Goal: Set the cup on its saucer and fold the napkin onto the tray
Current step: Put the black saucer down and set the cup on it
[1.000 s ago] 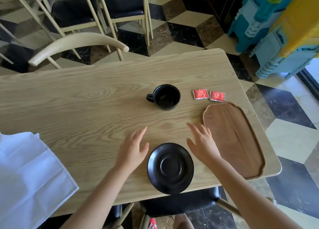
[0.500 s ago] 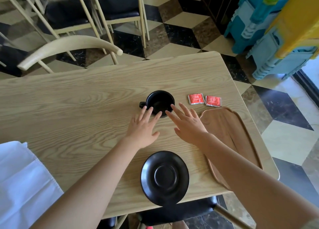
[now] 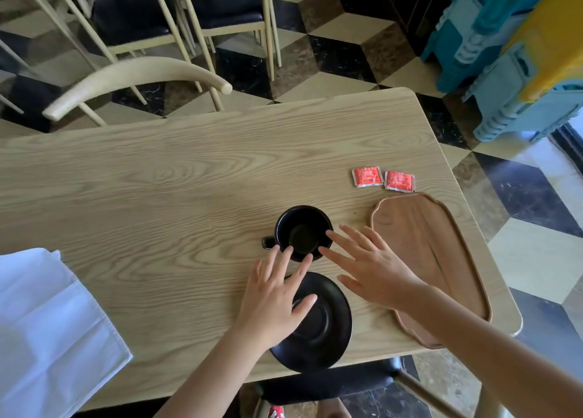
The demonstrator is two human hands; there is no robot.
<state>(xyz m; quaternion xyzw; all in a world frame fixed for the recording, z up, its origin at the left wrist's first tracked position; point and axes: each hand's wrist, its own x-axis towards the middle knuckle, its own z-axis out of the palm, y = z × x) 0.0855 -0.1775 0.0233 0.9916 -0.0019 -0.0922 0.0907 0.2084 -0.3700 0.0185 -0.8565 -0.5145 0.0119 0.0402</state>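
An empty black cup (image 3: 303,232) stands upright on the table just beyond the black saucer (image 3: 325,332), its handle pointing left. My left hand (image 3: 273,301) lies over the saucer's left part, fingers spread, with the fingertips at the cup's near wall. My right hand (image 3: 372,269) is also spread, two fingertips touching the cup's right rim. Neither hand wraps around the cup. The wooden tray (image 3: 432,253) lies to the right, partly under my right forearm. A white napkin (image 3: 47,326) lies at the table's near left, running out of frame.
Two red sachets (image 3: 382,178) lie side by side beyond the tray. The wooden table (image 3: 164,197) ends close to the tray on the right. Chairs (image 3: 132,80) stand along the far side, and blue and yellow plastic furniture (image 3: 517,55) is stacked at the right.
The cup has slid toward me, from level with the sachets to just beyond the saucer. Both hands, which had reached out to it, came back with it.
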